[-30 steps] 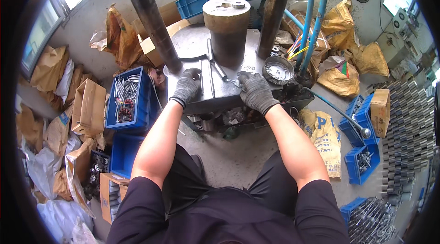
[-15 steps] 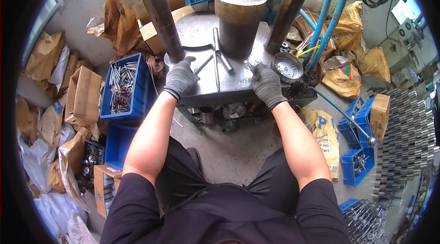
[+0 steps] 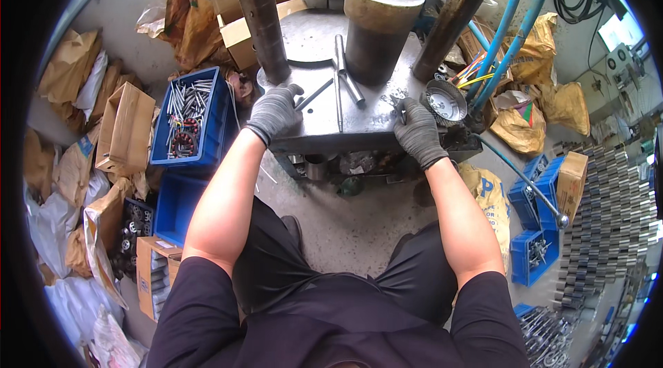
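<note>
My left hand [image 3: 275,114], in a grey knit glove, rests at the left front of the steel machine table [image 3: 373,116]. Its fingers and thumb are apart, beside the lower end of a slanting metal rod [image 3: 316,94]. My right hand [image 3: 418,127], gloved alike, is closed at the table's right front, pinching a small dark metal piece [image 3: 401,111] mostly hidden by the fingers. Between the hands lie a slim pointed rod [image 3: 338,102] and a thicker round bar [image 3: 353,89]. Right of my right hand sits a round metal dish [image 3: 445,102] with small shiny parts in it.
A heavy cylinder [image 3: 376,36] stands on the table between two steel columns [image 3: 266,29] [image 3: 452,12]. Blue hoses [image 3: 507,29] hang at the right. A blue crate of metal pins [image 3: 188,116] stands at the left; sacks and boxes line the walls. Stacked metal parts [image 3: 604,209] fill the far right.
The whole view has shifted slightly, moving the table rightward in the picture. My right fingers now show a small dark piece at their tips. My left hand stays by the slanting rod.
</note>
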Motion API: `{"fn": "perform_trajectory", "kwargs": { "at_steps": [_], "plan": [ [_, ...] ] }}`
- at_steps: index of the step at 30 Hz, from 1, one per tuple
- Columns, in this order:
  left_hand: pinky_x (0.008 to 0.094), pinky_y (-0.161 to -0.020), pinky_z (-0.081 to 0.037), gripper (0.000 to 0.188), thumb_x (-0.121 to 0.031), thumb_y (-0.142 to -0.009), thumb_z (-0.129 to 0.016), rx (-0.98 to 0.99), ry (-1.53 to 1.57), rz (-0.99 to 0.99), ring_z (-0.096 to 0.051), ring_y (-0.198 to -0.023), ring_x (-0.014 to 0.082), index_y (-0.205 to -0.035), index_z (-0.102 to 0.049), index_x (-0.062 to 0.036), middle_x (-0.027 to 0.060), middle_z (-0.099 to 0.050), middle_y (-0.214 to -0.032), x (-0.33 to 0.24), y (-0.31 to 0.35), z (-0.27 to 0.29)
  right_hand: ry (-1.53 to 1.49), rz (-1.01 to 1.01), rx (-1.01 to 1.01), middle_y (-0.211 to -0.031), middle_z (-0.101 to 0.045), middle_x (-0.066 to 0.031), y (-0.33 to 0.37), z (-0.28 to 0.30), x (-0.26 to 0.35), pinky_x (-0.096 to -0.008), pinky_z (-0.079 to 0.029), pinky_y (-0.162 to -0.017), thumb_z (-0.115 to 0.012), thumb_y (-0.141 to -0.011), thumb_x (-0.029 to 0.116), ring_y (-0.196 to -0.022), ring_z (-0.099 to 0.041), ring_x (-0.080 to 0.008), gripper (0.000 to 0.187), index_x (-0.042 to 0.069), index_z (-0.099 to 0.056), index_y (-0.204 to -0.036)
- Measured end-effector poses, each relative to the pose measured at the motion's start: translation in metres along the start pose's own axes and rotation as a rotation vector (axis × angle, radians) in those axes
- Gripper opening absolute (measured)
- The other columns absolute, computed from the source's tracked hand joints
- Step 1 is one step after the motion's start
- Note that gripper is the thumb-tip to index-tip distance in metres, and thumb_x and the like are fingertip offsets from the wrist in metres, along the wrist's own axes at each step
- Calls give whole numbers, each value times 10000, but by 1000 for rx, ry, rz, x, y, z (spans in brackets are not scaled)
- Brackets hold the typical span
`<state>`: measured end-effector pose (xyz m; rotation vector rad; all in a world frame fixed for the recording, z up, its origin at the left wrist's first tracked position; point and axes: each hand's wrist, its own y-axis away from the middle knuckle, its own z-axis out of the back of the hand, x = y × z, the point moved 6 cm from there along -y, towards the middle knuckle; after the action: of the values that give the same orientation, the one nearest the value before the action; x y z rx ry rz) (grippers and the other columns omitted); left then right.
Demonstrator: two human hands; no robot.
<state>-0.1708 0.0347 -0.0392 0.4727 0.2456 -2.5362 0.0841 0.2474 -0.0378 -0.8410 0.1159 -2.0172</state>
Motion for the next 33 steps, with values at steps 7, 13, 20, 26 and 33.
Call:
{"fn": "perform_trajectory", "kwargs": {
  "at_steps": [7,13,20,26,33],
  "plan": [
    [405,-856,-581,384,-165,-839,-721,-91,39,146,-742,-891,288,-1211,-660,-94,158,-736,-889,2,19,40,121,111,38,-937,-698,-177,-3,-4,12,-493,-545,-830,-733,-796,71,-900,-688,-393,201,54,-660,-983],
    [253,-802,-542,342,0,-878,-711,-569,484,-2,-646,-846,90,-1214,-672,-47,35,-704,-921,1,29,67,124,38,12,-947,-704,-184,-9,-7,10,-488,-553,-822,-732,-787,63,-911,-698,-393,214,55,-658,-988],
    [251,-844,-535,305,-22,-907,-753,-650,806,-87,-647,-902,95,-1204,-686,-40,26,-714,-1008,-14,32,66,5,-69,-202,-855,-703,-190,-14,-9,-9,-462,-561,-765,-734,-829,98,-849,-711,-392,167,51,-659,-971],
    [297,-907,-524,210,-66,-949,-751,-435,721,-11,-652,-974,135,-1142,-681,-27,55,-714,-1018,7,2,17,-217,-90,-258,-830,-688,-71,-18,-13,-21,-373,-550,-733,-754,-847,30,-748,-659,-207,188,37,-637,-994],
    [386,-789,-527,191,-182,-1000,-692,-440,694,74,-654,-845,227,-1092,-649,-20,109,-674,-916,15,-12,-19,-822,-397,-167,-852,-668,-26,-6,0,-15,-289,-519,-682,-769,-829,-39,-731,-613,-132,227,47,-629,-986]
  ]
}}
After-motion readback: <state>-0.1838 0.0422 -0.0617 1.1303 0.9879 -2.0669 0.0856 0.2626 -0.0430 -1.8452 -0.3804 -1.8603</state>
